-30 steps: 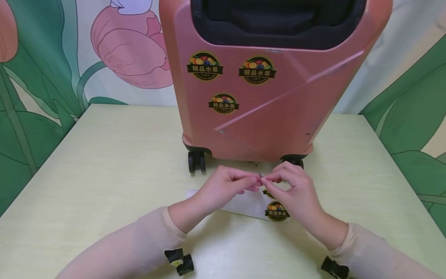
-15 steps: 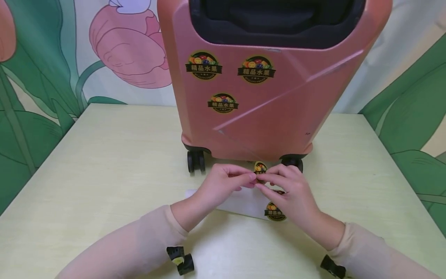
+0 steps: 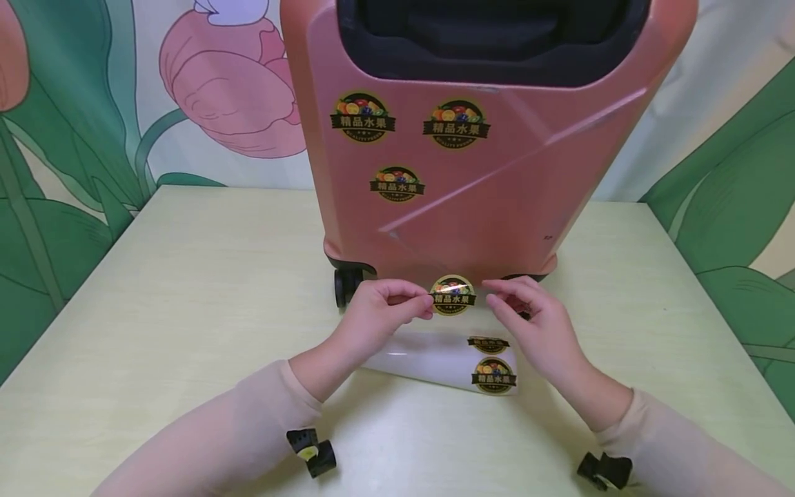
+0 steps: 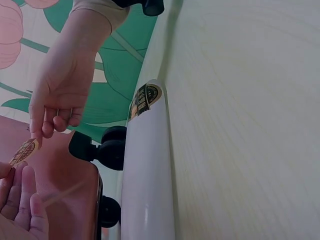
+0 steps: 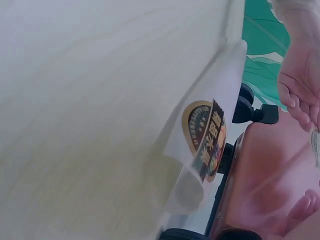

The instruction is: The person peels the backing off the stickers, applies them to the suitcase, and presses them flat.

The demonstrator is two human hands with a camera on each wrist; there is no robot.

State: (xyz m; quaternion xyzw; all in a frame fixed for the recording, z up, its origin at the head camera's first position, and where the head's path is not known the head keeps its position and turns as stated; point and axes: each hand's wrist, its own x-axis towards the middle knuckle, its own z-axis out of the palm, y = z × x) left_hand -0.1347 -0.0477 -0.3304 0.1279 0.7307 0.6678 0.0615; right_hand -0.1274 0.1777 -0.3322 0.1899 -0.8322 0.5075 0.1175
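A round fruit sticker (image 3: 453, 295) with a black banner faces up in front of the suitcase. My left hand (image 3: 386, 308) pinches its left edge between thumb and fingers. My right hand (image 3: 539, 319) is just right of the sticker, thumb and forefinger slightly parted; in the head view a small gap separates them from its edge. Below both hands lies a white backing sheet (image 3: 428, 359), curled up off the table in the right wrist view. Two stickers remain at its right end, the lower sticker (image 3: 493, 375) flat-on and the upper sticker (image 3: 488, 344) foreshortened.
A pink suitcase (image 3: 478, 228) stands upright on the pale table (image 3: 205, 290), bearing three matching stickers, among them the upper-left sticker (image 3: 363, 119). Its black wheel (image 3: 348, 286) is close to my left hand. Behind hangs a flower-patterned cloth (image 3: 230, 90).
My hands have drawn apart. The sticker, earlier hidden then edge-on between my fingers, now shows its face in my left hand. My right hand has moved slightly right, off the sticker.
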